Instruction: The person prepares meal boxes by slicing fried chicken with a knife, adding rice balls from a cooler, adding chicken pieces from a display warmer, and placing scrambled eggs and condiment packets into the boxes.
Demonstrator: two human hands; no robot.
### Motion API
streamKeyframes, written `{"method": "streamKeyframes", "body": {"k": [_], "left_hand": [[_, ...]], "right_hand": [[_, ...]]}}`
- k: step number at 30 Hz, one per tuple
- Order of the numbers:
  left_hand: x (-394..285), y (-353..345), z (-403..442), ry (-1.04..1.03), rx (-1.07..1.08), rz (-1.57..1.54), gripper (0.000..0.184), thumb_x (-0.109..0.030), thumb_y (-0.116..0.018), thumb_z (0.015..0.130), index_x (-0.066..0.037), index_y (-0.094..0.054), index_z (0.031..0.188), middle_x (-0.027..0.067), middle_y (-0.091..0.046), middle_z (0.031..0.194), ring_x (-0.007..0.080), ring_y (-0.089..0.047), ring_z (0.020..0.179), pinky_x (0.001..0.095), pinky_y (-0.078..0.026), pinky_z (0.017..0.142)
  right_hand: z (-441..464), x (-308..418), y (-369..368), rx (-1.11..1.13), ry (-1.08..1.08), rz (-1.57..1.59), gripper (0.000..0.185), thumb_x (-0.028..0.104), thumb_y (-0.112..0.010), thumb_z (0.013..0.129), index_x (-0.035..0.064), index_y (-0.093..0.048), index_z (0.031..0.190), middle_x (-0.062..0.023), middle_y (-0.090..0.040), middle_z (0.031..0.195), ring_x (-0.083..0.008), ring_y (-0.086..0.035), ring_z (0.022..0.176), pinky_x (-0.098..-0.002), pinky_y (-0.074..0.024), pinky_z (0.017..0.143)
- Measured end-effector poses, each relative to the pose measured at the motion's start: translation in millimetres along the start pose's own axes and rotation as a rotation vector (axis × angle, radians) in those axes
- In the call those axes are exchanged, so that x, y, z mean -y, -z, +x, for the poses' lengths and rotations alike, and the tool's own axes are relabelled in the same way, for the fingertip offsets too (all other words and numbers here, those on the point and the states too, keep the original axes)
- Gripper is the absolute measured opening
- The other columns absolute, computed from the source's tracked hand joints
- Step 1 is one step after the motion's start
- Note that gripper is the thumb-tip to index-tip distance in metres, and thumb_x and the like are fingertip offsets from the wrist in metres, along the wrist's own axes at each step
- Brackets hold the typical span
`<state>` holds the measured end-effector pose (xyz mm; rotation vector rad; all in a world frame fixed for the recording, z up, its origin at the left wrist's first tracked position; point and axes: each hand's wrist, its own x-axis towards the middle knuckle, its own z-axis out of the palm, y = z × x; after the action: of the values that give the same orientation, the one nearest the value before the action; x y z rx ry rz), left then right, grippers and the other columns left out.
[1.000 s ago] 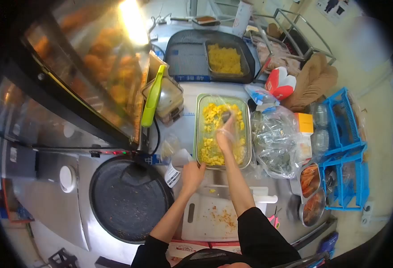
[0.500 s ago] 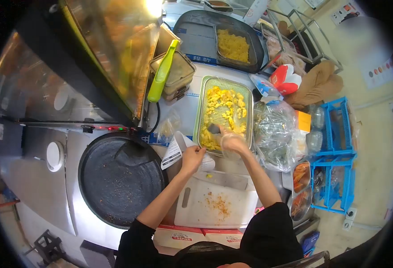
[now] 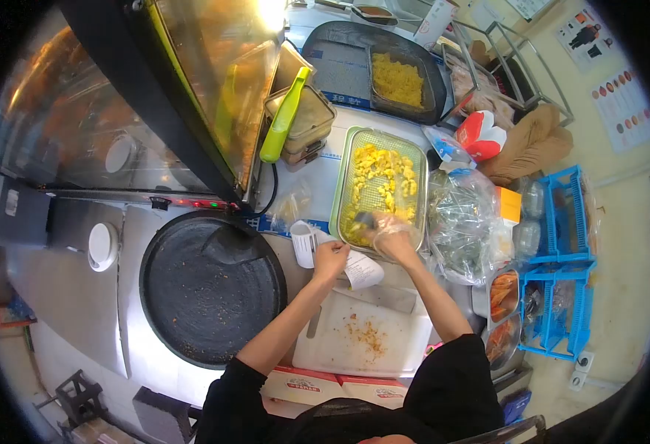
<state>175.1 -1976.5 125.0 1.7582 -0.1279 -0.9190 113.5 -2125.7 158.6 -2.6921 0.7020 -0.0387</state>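
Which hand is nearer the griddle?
Left. The left hand is just right of the griddle, gripping the paper; the right hand is farther right, at the near end of the tray.

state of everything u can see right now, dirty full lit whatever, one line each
Mesh tray: partly filled with yellow pieces
Printed paper: curled, held by the left grip
Right grip: covered in clear plastic, holding a dark item
Cutting board: soiled with orange-brown crumbs
Round black pan: speckled with bits
Red indicator lights: lit
Lamp: lit
Clear bag: bulging, closure unclear
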Motion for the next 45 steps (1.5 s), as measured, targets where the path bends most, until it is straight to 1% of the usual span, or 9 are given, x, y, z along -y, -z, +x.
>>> {"method": "streamKeyframes", "body": {"k": [14,19,22,25,31,33,35,39,45], "left_hand": [[32.5,-16.6,17.3,-0.028,-0.03,0.1,0.026,-0.022,-0.059,0.081,0.003,-0.065,0.082,0.0101,-0.063,0.07,0.0145,-0.056,0.065,0.0313,-0.044,0.06],[7.2,5.4,4.4,-0.113,0.057,0.175,0.025,-0.019,-0.059,0.079,0.005,-0.065,0.084,0.0149,-0.065,0.076,0.0206,-0.06,0.07,0.0324,-0.045,0.065],[-9.7,30.8,-23.0,-0.385,-0.026,0.378,0.032,-0.019,-0.058,0.08,0.006,-0.059,0.099,0.0212,-0.063,0.094,0.0314,-0.06,0.086,0.0368,-0.046,0.077],[-64.3,52.7,-113.8,-0.424,0.002,0.613,0.049,-0.023,-0.059,0.081,0.007,-0.045,0.118,0.025,-0.057,0.105,0.0375,-0.056,0.097,0.043,-0.043,0.083],[14.4,22.9,-274.1,-1.126,0.566,0.91,0.049,-0.032,-0.058,0.08,0.0,-0.05,0.117,0.0232,-0.057,0.105,0.0358,-0.056,0.098,0.0389,-0.044,0.087],[57.9,-6.1,-263.0,-1.329,0.534,1.337,0.048,-0.032,-0.06,0.077,-0.002,-0.053,0.113,0.0194,-0.058,0.102,0.0331,-0.056,0.098,0.0396,-0.044,0.085],[21.4,-14.0,-252.3,-0.392,0.909,1.219,0.046,-0.028,-0.064,0.073,-0.004,-0.056,0.111,0.0157,-0.058,0.098,0.0322,-0.055,0.098,0.0399,-0.045,0.083],[-23.1,49.1,-266.6,-0.94,0.655,0.926,0.055,-0.023,-0.072,0.065,-0.002,-0.055,0.112,0.0171,-0.058,0.088,0.0297,-0.056,0.088,0.0377,-0.046,0.074],[-57.3,114.0,-302.4,-0.88,0.422,0.609,0.06,-0.023,-0.071,0.07,-0.003,-0.048,0.122,0.0199,-0.056,0.095,0.0337,-0.054,0.091,0.0394,-0.043,0.079]], "right_hand": [[-0.6,-0.3,-34.0,-0.051,-0.005,-0.104,0.052,0.05,-0.062,0.073,-0.0017,-0.061,0.076,-0.0211,-0.062,0.08,-0.0327,-0.061,0.072,-0.042,-0.0469,0.064],[9.8,10.0,7.7,0.092,-0.241,0.685,0.064,0.061,-0.064,0.066,0.0019,-0.063,0.092,-0.0103,-0.06,0.067,-0.0212,-0.058,0.06,-0.0365,-0.0445,0.055],[29.1,-26.6,2.0,0.316,-0.56,0.493,0.069,0.065,-0.064,0.065,0.0033,-0.063,0.095,-0.0056,-0.055,0.061,-0.0157,-0.053,0.055,-0.0318,-0.0419,0.05],[-5.4,-14.4,45.7,0.256,-0.543,0.875,0.051,0.058,-0.064,0.071,0.0075,-0.057,0.076,-0.0005,-0.046,0.051,-0.0108,-0.044,0.043,-0.0266,-0.0326,0.039],[-220.1,35.1,138.5,0.087,-0.585,1.235,0.029,0.029,-0.069,0.073,0.007,-0.055,0.084,-0.0008,-0.052,0.06,-0.0078,-0.044,0.042,-0.0235,-0.0311,0.034],[-307.2,68.3,138.6,-0.076,-0.754,1.08,0.027,0.026,-0.072,0.072,0.0066,-0.059,0.086,0.0007,-0.055,0.064,-0.0088,-0.049,0.051,-0.025,-0.0394,0.045],[-386.6,89.7,111.7,-0.214,-0.798,0.889,0.029,0.022,-0.072,0.072,0.0049,-0.061,0.093,-0.0008,-0.06,0.075,-0.0118,-0.056,0.063,-0.0267,-0.0465,0.057],[-449.8,122.2,15.9,-0.332,-1.014,0.667,0.04,0.022,-0.07,0.074,0.0023,-0.057,0.106,-0.009,-0.062,0.092,-0.0184,-0.059,0.08,-0.0298,-0.0473,0.071],[-407.7,171.2,-65.1,-0.655,-0.924,-0.042,0.069,0.005,-0.057,0.07,0.0029,-0.031,0.134,-0.0203,-0.042,0.127,-0.0312,-0.047,0.107,-0.0381,-0.0366,0.093]]}}
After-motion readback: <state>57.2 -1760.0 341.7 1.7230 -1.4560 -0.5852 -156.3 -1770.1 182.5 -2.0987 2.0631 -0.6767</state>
